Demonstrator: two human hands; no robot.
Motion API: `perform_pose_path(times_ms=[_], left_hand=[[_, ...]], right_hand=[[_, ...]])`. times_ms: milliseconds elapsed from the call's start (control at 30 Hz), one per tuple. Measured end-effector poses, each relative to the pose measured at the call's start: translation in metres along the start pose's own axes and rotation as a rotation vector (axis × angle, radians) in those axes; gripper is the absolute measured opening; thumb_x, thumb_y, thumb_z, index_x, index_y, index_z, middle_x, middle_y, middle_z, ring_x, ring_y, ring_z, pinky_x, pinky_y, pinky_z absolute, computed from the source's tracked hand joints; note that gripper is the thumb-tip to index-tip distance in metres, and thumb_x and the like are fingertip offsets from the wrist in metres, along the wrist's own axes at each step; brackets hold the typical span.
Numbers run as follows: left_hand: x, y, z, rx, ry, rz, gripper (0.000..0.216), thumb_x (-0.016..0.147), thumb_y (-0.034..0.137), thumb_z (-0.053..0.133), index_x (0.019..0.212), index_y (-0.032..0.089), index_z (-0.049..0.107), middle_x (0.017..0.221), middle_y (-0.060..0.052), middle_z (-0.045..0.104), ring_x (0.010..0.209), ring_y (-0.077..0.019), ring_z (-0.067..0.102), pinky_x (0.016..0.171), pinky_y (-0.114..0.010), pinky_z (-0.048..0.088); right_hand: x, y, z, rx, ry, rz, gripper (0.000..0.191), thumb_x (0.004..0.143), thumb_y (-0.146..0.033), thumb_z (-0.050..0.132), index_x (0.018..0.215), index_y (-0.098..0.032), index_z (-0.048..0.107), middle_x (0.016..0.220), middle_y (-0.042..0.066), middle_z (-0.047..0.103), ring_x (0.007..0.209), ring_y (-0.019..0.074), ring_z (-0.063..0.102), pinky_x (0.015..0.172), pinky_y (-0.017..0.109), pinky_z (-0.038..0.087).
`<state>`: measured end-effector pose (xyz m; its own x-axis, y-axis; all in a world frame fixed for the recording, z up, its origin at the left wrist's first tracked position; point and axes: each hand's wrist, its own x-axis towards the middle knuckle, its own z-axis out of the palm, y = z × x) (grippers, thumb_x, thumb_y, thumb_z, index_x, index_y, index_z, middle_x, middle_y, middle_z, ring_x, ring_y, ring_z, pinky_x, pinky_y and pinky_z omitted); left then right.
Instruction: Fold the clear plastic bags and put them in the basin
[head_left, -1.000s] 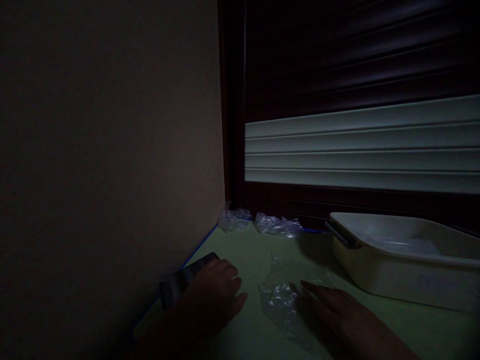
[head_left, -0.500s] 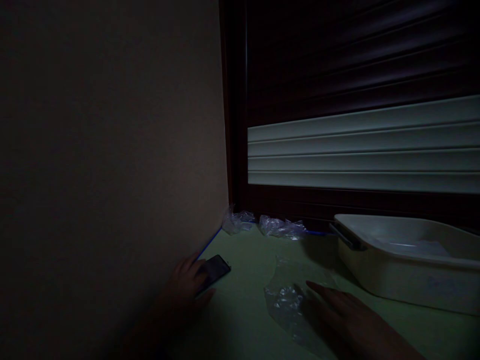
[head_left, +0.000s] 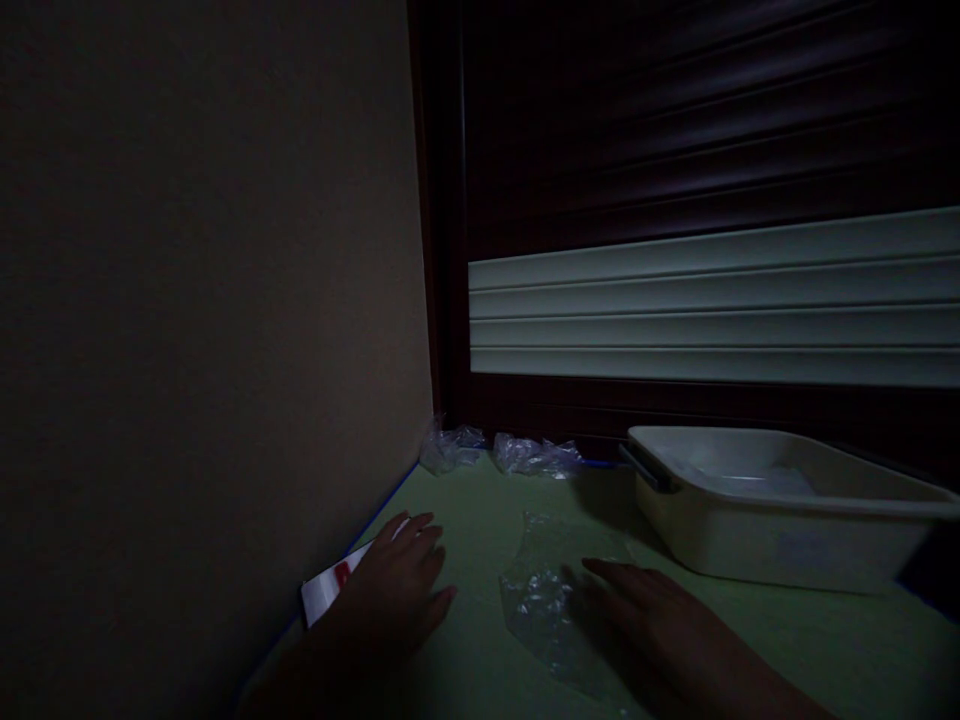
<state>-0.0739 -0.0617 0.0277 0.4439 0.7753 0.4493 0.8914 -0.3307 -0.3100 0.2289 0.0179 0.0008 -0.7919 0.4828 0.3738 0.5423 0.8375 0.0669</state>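
My left hand (head_left: 401, 590) is over the green surface by the wall, its fingers stretched out and thumb apart. Partly hidden behind that hand and wrist lies a flat white thing with a red patch (head_left: 321, 592), against the wall edge; I cannot tell its kind. No phone shows now. My right hand (head_left: 664, 620) reaches in from the lower right, open, fingers extended. Just left of it, partly in its shadow, a crumpled clear plastic bag (head_left: 544, 605) lies spread out. Whether the fingers touch the bag, I cannot tell.
A cream plastic basin (head_left: 750, 540) with a dark handle stands at the right, something pale inside it. Crumpled clear plastic (head_left: 536, 455) lies along the back edge. A beige wall (head_left: 225, 300) rises at the left, a dark slatted door (head_left: 637, 120) behind. The light is dim.
My left hand has opened and moved slightly right. The dark phone under it no longer shows, and the white thing with red has come into view. The camera view has shifted slightly.
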Motion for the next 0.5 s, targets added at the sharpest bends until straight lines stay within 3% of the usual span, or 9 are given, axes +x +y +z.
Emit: perform_pose_path(times_ms=[67,167,233,367,500], left_hand=[[0.019,0.027,-0.002,-0.107,0.085,0.101,0.018,0.087,0.026,0.056,0.095,0.013,0.063,0.105,-0.013,0.065,0.104,-0.0276,0.057,0.092,-0.046,0.045],[0.044,0.064,0.003,-0.216,0.031,0.308,0.015,0.083,0.029,0.062,0.085,0.014,0.062,0.086,-0.006,0.066,0.084,-0.0198,0.06,0.078,-0.031,0.05],[0.056,0.078,0.013,-0.212,0.072,0.405,0.018,0.082,0.032,0.064,0.08,0.014,0.062,0.08,-0.004,0.065,0.078,-0.019,0.06,0.072,-0.028,0.05],[0.061,0.079,0.042,-0.311,0.159,0.448,0.015,0.082,0.029,0.066,0.081,0.015,0.062,0.081,-0.002,0.067,0.077,-0.0171,0.06,0.07,-0.026,0.049],[0.051,0.073,0.059,-0.553,0.102,0.45,0.006,0.087,0.018,0.064,0.084,0.017,0.059,0.084,0.001,0.068,0.077,-0.0113,0.062,0.072,-0.019,0.047]], right_hand=[[0.001,0.001,-0.005,0.068,-0.005,0.037,0.038,0.086,-0.014,0.046,0.123,-0.016,0.057,0.123,0.017,0.061,0.106,0.0279,0.061,0.088,0.041,0.051],[0.004,0.003,-0.014,0.181,-0.006,0.072,0.035,0.085,-0.009,0.043,0.114,-0.014,0.06,0.115,0.016,0.063,0.099,0.0242,0.062,0.085,0.036,0.05],[0.007,0.003,-0.019,0.256,-0.009,0.097,0.028,0.085,-0.009,0.042,0.102,-0.014,0.063,0.101,0.012,0.066,0.089,0.0207,0.062,0.078,0.032,0.05],[0.009,0.004,-0.023,0.385,-0.055,0.112,0.021,0.085,-0.011,0.043,0.084,-0.016,0.063,0.083,0.006,0.063,0.072,0.0158,0.058,0.064,0.026,0.047],[-0.002,0.005,-0.032,0.657,-0.104,0.141,0.016,0.08,-0.012,0.051,0.088,-0.018,0.063,0.089,0.005,0.064,0.078,0.016,0.06,0.069,0.026,0.048]])
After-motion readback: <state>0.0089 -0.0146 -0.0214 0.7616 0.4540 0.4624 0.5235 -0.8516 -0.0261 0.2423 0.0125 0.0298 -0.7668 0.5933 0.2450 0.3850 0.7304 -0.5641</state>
